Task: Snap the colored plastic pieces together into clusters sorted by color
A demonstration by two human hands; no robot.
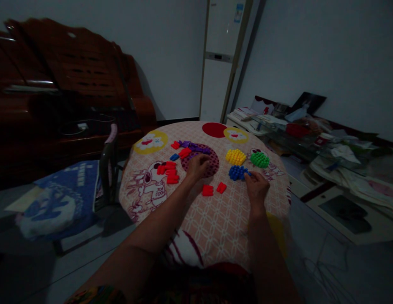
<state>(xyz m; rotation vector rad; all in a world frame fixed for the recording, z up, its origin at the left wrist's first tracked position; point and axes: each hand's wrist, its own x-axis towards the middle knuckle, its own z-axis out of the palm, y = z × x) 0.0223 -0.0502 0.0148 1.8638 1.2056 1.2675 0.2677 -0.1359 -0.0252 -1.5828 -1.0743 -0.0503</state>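
Note:
My left hand [197, 167] hovers over the dark dotted circle at the table's middle, its fingers curled together; whatever they may hold is hidden. Just beyond it lie purple plastic pieces [199, 147]. With thumb and fingertips, my right hand [257, 185] pinches a small blue piece at the right edge of a cluster of blue pieces [237, 172]. Behind that cluster sit a yellow cluster [236, 157] and a green cluster [260, 159], both knobbly. Red pieces [207, 190] lie between my hands, and more red pieces [169, 171] are to the left, near a single blue block [174, 157].
A patterned cloth covers the round table [215, 223]. To the left stand a chair [66, 198] with a blue cloth and a wooden bench [88, 80]. A cluttered glass-topped cabinet [310, 139] runs along the right; a tall white air conditioner [217, 84] is behind.

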